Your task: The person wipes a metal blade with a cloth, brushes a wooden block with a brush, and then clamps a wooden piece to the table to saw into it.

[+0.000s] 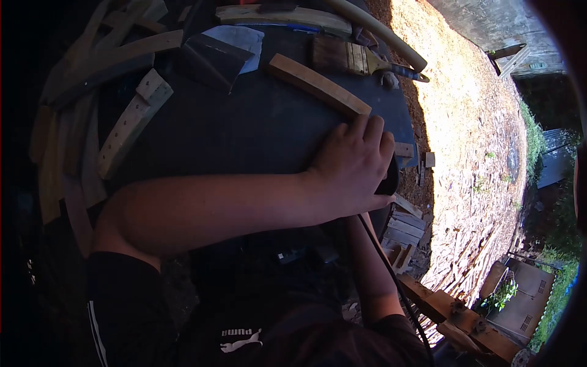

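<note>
My left hand [358,162] reaches across to the right, its fingers curled over a dark, rounded object [390,177] that shows only in part below the fingers. Beside the fingertips lies the end of a wooden strip [321,85] on the dark tabletop [244,134]. A black cable [391,269] runs down from beneath my left hand towards the lower right. My right forearm [370,263] comes up from below; my right hand is hidden behind my left hand and wrist, so its fingers do not show.
Beyond the strip lie a wide paintbrush [348,58] and a long rounded pole [385,37]. A wooden piece with holes [131,128] and stacked boards [67,147] are at the left. Past the table's right edge are sawdust-covered ground [471,122] and a wooden beam [452,312].
</note>
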Motion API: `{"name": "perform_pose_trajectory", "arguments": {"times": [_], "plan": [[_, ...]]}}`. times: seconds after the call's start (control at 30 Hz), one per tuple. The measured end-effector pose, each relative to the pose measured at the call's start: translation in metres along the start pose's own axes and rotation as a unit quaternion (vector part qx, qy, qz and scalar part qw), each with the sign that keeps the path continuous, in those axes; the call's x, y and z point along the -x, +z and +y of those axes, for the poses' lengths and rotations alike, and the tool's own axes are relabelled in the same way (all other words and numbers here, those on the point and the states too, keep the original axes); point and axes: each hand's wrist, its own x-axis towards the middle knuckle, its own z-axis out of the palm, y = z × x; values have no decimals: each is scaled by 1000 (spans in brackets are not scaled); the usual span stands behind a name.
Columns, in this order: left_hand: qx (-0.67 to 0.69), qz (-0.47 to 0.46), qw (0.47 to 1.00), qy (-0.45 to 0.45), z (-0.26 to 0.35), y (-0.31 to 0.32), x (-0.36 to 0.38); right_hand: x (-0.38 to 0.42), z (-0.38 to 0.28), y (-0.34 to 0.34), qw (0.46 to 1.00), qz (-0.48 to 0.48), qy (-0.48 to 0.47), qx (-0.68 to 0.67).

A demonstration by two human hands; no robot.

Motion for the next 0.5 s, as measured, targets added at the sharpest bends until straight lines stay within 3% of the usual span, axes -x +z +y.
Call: {"name": "perform_pose_trajectory", "arguments": {"times": [0.5], "plan": [[52,-26,998,-8,7,-2,-6,10,-51,1,998,19,-18,55]]}}
